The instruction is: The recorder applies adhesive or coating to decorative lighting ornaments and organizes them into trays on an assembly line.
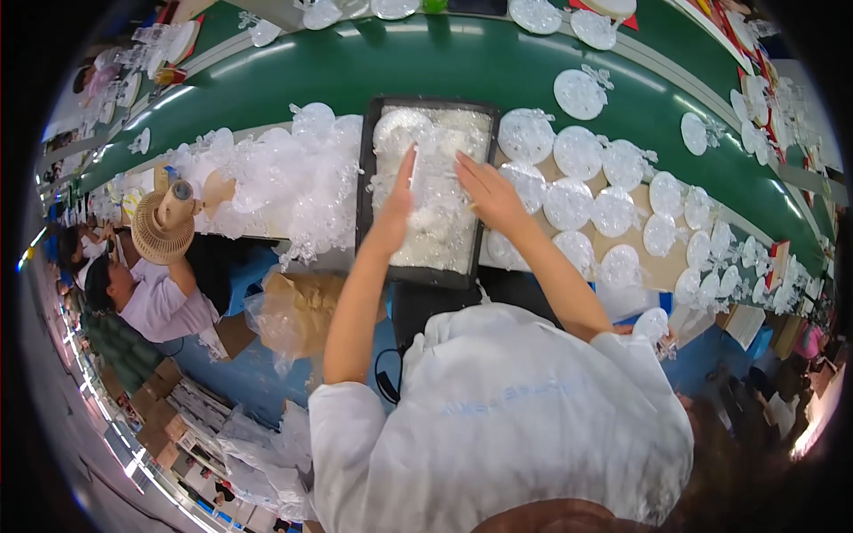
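Note:
A black tray [362, 186] full of white, sparkling bits lies in front of me. My left hand [397, 211] reaches over its left half, fingers straight and held on edge, a little blurred. Over the right half, my right hand [489, 193] has its fingers stretched out, tips down at the glittery fill. Between the two hands is a white sparkling mass [437, 164], whose shape I cannot make out. A round, glitter-covered disc [400, 130] rests at the tray's far left corner. Neither hand visibly grips anything.
Left of the tray, clear glittery plastic pieces [311, 182] lie heaped. On the right, several round glittery discs [569, 204] spread over a tan board. A green conveyor belt [426, 62] runs behind. At left sits a co-worker [169, 306] near a tan fan [164, 222].

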